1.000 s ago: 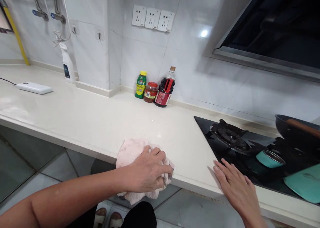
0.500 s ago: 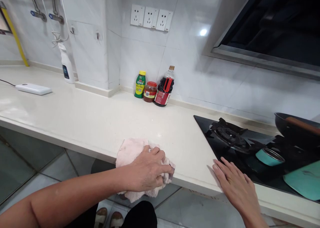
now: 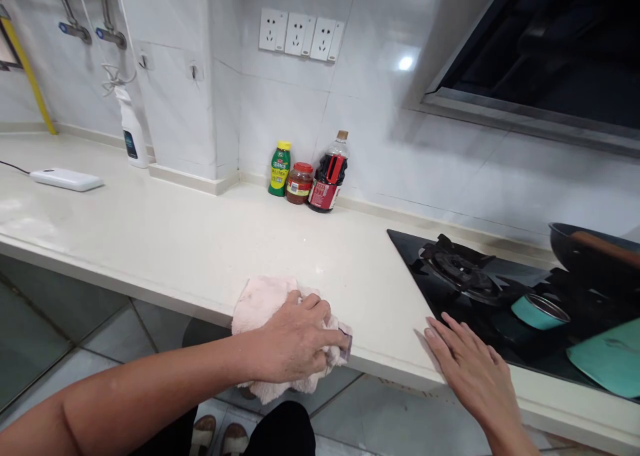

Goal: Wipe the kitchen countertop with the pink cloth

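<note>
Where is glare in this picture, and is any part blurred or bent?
Head view: a bright glare spot sits on the wall tiles near the hood; the left hand on the pink cloth is sharp; the countertop edge looks slightly bowed; the hood interior is dark.

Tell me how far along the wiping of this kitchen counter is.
Done: the counter looks free of visible spills, though streaks would not show. In hand: the left hand presses a pink cloth at the front edge, while the right hand rests flat beside the stove. Left: perhaps around the bottles.
</note>
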A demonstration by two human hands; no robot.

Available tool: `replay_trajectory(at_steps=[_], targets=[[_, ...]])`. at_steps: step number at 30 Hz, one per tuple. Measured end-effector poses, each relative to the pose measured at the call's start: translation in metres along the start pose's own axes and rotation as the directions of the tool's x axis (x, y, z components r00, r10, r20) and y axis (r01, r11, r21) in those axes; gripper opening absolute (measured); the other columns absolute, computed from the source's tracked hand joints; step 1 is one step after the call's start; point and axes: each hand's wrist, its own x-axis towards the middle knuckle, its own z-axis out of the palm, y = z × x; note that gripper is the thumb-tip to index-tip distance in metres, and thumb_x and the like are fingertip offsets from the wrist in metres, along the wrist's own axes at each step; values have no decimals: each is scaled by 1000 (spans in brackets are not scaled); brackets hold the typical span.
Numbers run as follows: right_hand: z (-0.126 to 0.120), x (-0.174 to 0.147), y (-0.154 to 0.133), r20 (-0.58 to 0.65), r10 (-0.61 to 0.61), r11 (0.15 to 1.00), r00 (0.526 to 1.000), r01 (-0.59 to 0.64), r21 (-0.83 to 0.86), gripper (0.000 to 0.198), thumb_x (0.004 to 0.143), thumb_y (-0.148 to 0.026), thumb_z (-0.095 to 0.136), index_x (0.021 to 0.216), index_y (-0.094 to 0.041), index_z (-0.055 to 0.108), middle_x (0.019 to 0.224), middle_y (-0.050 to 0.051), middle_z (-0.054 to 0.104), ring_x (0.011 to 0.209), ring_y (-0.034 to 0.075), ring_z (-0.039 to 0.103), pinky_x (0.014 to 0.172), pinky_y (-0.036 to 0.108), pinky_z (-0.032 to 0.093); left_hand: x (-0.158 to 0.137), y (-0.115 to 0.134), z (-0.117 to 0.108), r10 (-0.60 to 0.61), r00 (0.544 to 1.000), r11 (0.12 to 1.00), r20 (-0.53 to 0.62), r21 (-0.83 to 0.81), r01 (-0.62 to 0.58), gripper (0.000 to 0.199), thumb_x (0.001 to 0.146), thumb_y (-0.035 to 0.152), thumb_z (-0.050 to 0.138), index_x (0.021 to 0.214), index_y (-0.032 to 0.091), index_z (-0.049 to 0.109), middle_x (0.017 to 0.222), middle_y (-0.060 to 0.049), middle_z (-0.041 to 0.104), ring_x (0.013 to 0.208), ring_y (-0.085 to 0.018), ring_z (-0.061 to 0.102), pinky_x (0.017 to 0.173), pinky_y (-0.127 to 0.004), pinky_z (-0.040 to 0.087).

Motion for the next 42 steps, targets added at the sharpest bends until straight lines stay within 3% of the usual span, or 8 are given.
replay_trajectory(at_steps=[6,11,16,21,28,34,38,42], targets=[[0,-1,2,-6,-18,1000,1000,18,11,74,94,-77,18,141,-36,57,160,-3,43,152,26,31,123,63,25,-8,-6,2,5,997,1000,-74,-27,-7,14,92,26,61,105,25,65,105,-5,60,102,-24,49,86,-39,35],[2,-1,6,19,-11,1000,1000,11,29,71,94,-75,20,141,-36,57,161,-4,42,152,26,30,124,61,25,-22,-12,-3,-12,996,998,-83,-60,7,29,88,19,61,116,26,65,107,-6,59,101,-23,50,88,-38,37],[6,-1,9,-32,-41,999,999,41,-5,72,93,-72,19,140,-35,57,159,-3,45,151,27,33,121,62,28,-25,-14,-11,-2,999,1000,-35,-31,1,39,88,21,64,125,34,66,105,-5,58,101,-24,49,85,-39,36],[5,2,9,-59,-46,999,997,45,-19,75,90,-79,21,136,-34,61,157,0,48,148,30,38,118,62,33,-5,-11,-14,34,999,999,43,-25,-33,39,91,23,61,127,39,67,100,-5,57,98,-25,48,80,-40,34],[1,1,6,-37,-41,999,998,40,-23,78,89,-81,21,135,-33,61,157,0,48,148,29,37,119,60,33,32,5,-8,89,987,987,134,-147,-69,36,95,35,59,130,36,68,105,-5,59,104,-26,51,88,-43,36],[2,-3,12,-38,-58,998,998,58,8,72,92,-75,23,141,-34,57,159,0,45,150,30,35,119,61,31,-3,-12,-14,39,998,992,43,-119,-33,26,87,29,67,113,31,69,101,-3,58,101,-24,51,89,-38,36],[3,-2,15,-36,-101,994,994,103,44,69,94,-73,26,142,-34,55,159,1,45,149,29,36,120,59,32,-36,-29,-24,-13,1000,997,2,-76,13,32,82,21,68,113,29,68,99,-3,59,97,-22,51,85,-36,35],[0,1,9,-18,-68,998,998,68,1,69,92,-78,26,136,-37,59,156,-1,49,147,30,39,115,62,36,-36,-31,-27,-18,1000,998,0,-65,18,35,80,20,71,113,30,68,99,-2,61,95,-23,51,85,-36,35]])
